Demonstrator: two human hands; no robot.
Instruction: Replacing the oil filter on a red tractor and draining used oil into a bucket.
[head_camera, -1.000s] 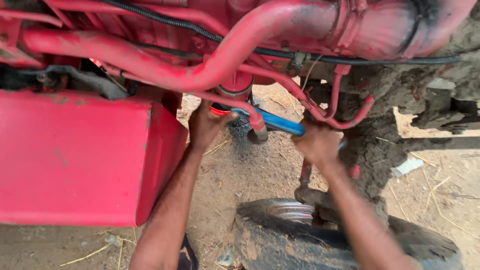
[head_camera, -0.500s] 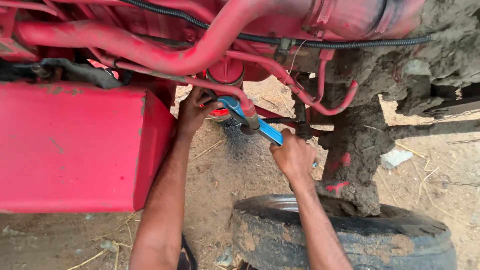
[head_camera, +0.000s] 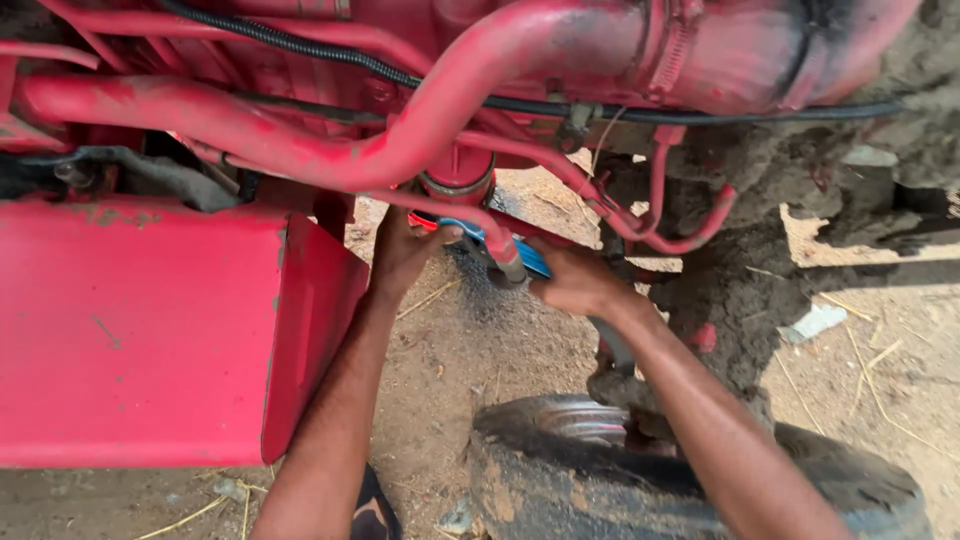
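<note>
A blue wrench (head_camera: 500, 243) is gripped by the right hand (head_camera: 578, 282) and steadied at its head by the left hand (head_camera: 403, 250) (fingers curled), beneath a red pipe (head_camera: 300, 150).

Both bare forearms reach up and forward from the bottom of the view, converging toward the middle. The left hand (head_camera: 405, 250) is raised with its wrist straight, fingers curled in a loose grip. The right hand (head_camera: 575, 282) sits just beside it, knuckles up, fingers closed tight.
</note>
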